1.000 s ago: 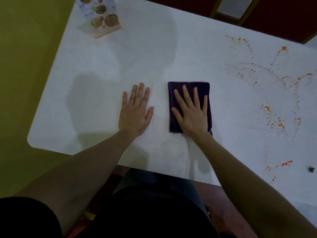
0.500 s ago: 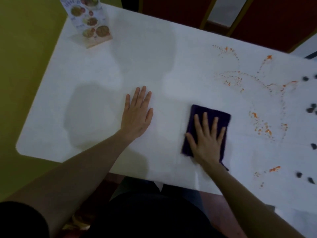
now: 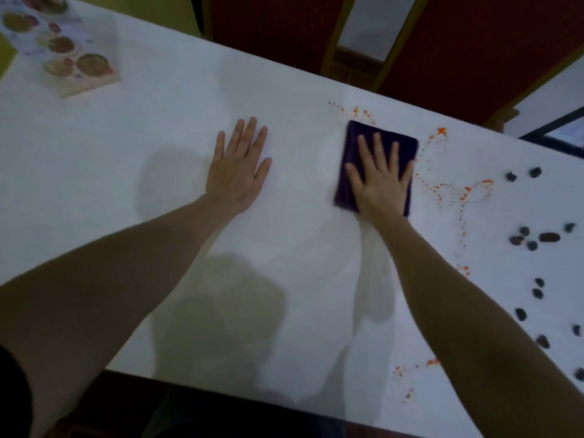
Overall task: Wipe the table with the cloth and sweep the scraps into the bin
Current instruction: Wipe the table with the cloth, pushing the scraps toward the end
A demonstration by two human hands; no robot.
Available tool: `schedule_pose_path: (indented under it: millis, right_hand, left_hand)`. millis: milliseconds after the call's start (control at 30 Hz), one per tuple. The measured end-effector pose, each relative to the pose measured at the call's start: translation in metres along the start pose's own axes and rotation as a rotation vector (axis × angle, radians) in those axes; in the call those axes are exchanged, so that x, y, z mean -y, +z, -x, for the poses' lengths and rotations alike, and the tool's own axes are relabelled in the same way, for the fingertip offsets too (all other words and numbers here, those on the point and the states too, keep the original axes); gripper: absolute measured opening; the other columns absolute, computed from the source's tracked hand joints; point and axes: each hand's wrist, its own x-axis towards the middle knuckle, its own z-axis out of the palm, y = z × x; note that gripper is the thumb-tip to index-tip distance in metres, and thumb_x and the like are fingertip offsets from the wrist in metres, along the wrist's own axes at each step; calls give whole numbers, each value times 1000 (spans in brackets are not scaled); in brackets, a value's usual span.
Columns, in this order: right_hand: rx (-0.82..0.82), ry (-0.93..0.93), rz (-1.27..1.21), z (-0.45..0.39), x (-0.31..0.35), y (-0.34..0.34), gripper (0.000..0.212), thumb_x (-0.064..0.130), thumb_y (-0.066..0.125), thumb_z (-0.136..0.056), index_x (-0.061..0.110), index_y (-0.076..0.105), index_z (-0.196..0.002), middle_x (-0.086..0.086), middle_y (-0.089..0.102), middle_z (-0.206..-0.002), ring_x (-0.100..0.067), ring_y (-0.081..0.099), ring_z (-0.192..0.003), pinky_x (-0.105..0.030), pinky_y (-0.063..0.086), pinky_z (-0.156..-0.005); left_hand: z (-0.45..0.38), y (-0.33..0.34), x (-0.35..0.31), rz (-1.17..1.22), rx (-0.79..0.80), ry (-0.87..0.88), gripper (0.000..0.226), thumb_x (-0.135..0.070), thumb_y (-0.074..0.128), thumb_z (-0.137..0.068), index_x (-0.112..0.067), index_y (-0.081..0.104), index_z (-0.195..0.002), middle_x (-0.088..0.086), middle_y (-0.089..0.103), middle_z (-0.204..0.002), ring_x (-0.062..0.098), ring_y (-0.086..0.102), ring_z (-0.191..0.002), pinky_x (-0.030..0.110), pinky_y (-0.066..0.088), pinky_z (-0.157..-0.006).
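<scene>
On table (image 3: 158, 153): right hand (image 3: 380, 181) flat, fingers spread, on cloth (image 3: 401, 143); left hand (image 3: 237, 169) flat; menu card (image 3: 63, 49) print unreadable.

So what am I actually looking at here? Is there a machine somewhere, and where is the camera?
No machine: this is a person working with bare hands. The one camera sits on their head and looks down, so you see both arms reaching out. The left hand lies flat on the white table, bracing. The right hand presses flat on a dark purple cloth, holding it against the table rather than gripping it. Just right of the cloth are orange sauce splatters, and further right small dark scraps. A picture menu card lies at the far left. No bin is in view.
</scene>
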Motion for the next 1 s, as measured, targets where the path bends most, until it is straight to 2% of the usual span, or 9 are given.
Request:
schedule_pose_path:
  millis: [100,167,267,333,500,600,767,900,1000]
  right_hand:
    - [-13,105,-18,33,-47,-1,64,63,15,-99,40,2,-157,7,0,-166,-27,-5,-152,-59,-2,-119]
    - [-41,118,-10,69,-54,6,66,62,17,-98,36,8,-157,4,6,-166,-31,0,-152,-60,3,-119]
    - [-41,18,26,112,-23,18,66,58,24,-98,30,19,-157,1,14,-165,-36,7,-151,-62,8,-118]
    - [-13,-95,51,120,3,24,64,57,24,-99,30,18,-157,0,13,-165,-37,5,-151,-63,7,-118]
    - [39,-308,55,58,49,16,59,55,17,-102,34,8,-158,4,6,-166,-32,-2,-152,-61,1,-119]
    - [57,-352,47,-7,51,1,60,58,16,-101,39,6,-157,7,5,-166,-28,-2,-152,-59,-1,-119]
    - [9,-104,3,-67,-21,-17,61,61,21,-100,41,9,-156,9,5,-166,-25,-1,-153,-57,-3,-120]
    - [-7,92,-46,-25,-74,-18,64,61,17,-98,38,5,-157,5,1,-166,-27,-4,-152,-59,-2,-119]
    - [-22,101,-44,30,-67,-7,67,60,17,-97,34,9,-158,2,5,-166,-33,-1,-152,-60,2,-119]
  left_hand:
    - [-5,7,-14,-48,16,-15,63,-47,14,-103,-19,7,-159,4,2,-167,22,0,-153,48,0,-123]
    - [-5,9,-14,-78,3,-20,64,-48,13,-102,-19,8,-159,4,3,-167,23,3,-153,49,3,-123]
    - [-5,9,-12,-87,-13,-14,64,-48,13,-102,-18,11,-159,6,7,-166,25,6,-153,50,6,-123]
    - [-6,10,-13,-96,-20,-6,64,-48,12,-103,-18,10,-159,6,8,-166,24,7,-153,50,7,-123]
    - [-6,13,-14,-102,-32,-20,63,-48,12,-103,-19,8,-159,5,6,-167,23,4,-153,50,6,-123]
    - [-6,15,-14,-106,-36,-26,63,-48,12,-103,-20,7,-159,4,6,-167,22,4,-153,49,5,-123]
    - [-6,14,-15,-93,-40,-25,62,-47,18,-103,-20,12,-159,4,9,-166,23,7,-153,49,6,-123]
    - [-7,12,-15,-102,-29,-27,63,-48,15,-102,-19,12,-159,5,9,-166,23,7,-153,50,7,-123]
    - [-7,12,-15,-114,-20,-35,64,-48,12,-102,-19,9,-159,4,7,-167,23,5,-153,50,7,-123]
